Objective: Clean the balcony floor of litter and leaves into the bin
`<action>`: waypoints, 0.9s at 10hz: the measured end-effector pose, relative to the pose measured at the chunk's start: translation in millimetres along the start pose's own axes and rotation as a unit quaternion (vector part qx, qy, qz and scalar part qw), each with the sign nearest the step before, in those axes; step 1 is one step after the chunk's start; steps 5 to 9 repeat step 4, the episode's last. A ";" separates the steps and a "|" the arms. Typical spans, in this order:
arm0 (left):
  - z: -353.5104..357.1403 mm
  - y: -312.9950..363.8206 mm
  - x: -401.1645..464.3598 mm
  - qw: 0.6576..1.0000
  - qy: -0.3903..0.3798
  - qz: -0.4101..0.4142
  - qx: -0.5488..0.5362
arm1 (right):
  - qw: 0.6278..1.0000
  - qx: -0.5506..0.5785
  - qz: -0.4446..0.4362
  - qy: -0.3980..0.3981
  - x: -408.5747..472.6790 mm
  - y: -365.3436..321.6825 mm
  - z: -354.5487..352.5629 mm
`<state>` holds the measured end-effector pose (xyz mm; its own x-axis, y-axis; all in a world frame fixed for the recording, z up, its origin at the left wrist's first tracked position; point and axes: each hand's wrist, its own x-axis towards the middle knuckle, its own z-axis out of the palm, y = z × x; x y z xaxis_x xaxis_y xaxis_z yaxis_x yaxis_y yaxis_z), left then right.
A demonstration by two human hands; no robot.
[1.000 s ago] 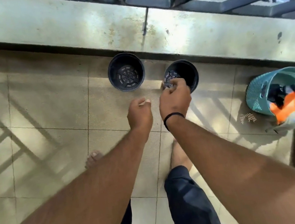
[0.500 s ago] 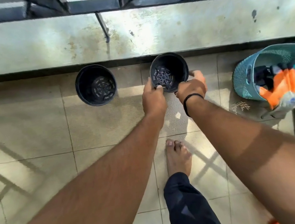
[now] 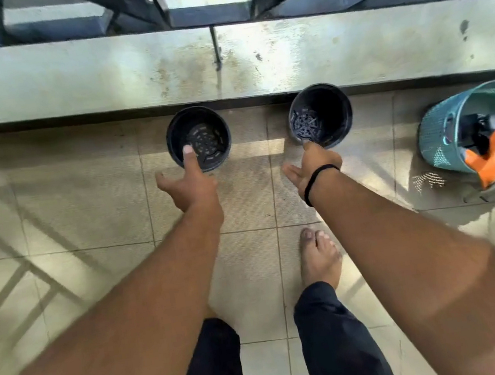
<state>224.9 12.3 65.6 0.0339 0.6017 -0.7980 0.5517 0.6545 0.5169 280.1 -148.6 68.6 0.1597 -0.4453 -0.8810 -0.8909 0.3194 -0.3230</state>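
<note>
**Head view: both hands off the right pot, reaching forward over the floor**

Head view shows us a change from half a second ago. Then our two hands were closed together on the rim of the right black pot [image 3: 321,115]. Now they have parted. Our left hand [image 3: 190,185] has swung across to the left black pot [image 3: 198,138], forefinger straight and lying over its near rim, the other fingers [image 3: 189,160] loosely spread, gripping nothing. Our right hand [image 3: 311,167], with the black band at the wrist, hovers at the near edge of the right pot, its fingers extended and relaxed; whether a fingertip touches the rim we cannot tell. It too holds nothing.

Both pots stand upright against the foot of the low wall [image 3: 97,75], well apart from each other, and we can see down to their drainage grids, so both look empty of leaves from here.

The teal basket [image 3: 442,131], which we take for the bin, sits at the right edge, tilted, with orange and dark things showing inside. The tiled floor [image 3: 84,210] around our feet shows sun patches and railing shadows, and no clear litter or leaves in this frame.

Our judgement: the right pot has been set down, and the left pot is likely next to be handled. With the floor here looking bare, the clearing seems well advanced.
</note>
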 end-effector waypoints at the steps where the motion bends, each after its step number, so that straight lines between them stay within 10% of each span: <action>1: 1.4 15.3 24.3 1.000 -0.021 -0.008 -0.009 | 0.997 0.042 0.030 -0.058 -11.3 11.1 17.6; 9: 24.3 4.5 28.2 0.999 -0.035 -0.009 0.026 | 0.994 0.062 0.037 -0.085 -26.5 11.6 44.9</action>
